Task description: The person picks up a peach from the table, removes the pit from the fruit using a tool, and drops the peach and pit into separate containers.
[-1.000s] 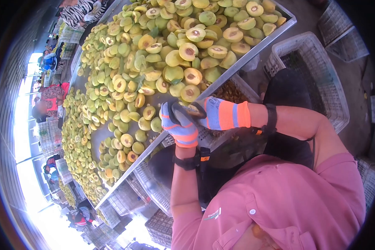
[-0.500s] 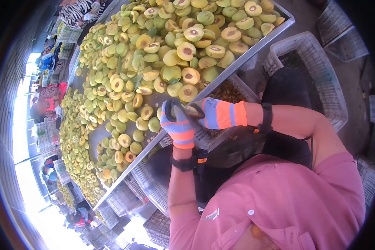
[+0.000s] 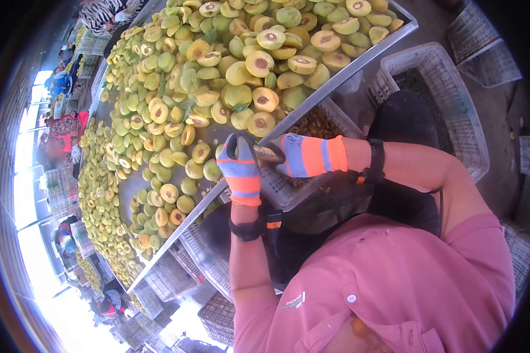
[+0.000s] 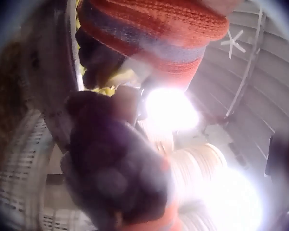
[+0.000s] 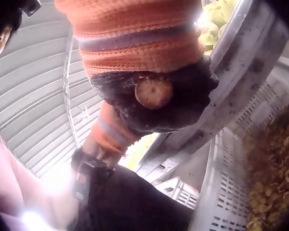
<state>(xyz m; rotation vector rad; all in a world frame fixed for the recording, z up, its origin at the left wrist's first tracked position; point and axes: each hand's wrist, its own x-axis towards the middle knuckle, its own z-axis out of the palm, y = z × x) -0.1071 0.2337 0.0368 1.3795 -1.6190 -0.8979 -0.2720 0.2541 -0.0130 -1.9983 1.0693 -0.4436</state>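
Note:
Both hands wear blue-grey knit gloves with orange bands and dark palms, close together over the near edge of the metal table (image 3: 330, 88). The left hand (image 3: 239, 167) has curled fingers; in the left wrist view a yellow piece of fruit (image 4: 123, 77) shows at them, partly hidden by glare and blur. My right hand (image 3: 303, 156) grips a brown, wooden-looking handle (image 5: 154, 92), whose round end shows against the dark palm in the right wrist view. The handle's far end is hidden. Many halved yellow-green peaches (image 3: 259, 63) are heaped on the table beyond the hands.
Below the hands stands a white crate (image 3: 288, 188); a container of brown pits and scraps (image 5: 274, 168) is beside it. A large white crate (image 3: 462, 112) stands right of the knee. More crates (image 3: 165, 276) line the table's left side. Other people (image 3: 65, 132) work at the far left.
The left hand has shifted slightly left, leaving a little more gap to the right hand. The head view has drifted a bit. The right hand keeps its grip.

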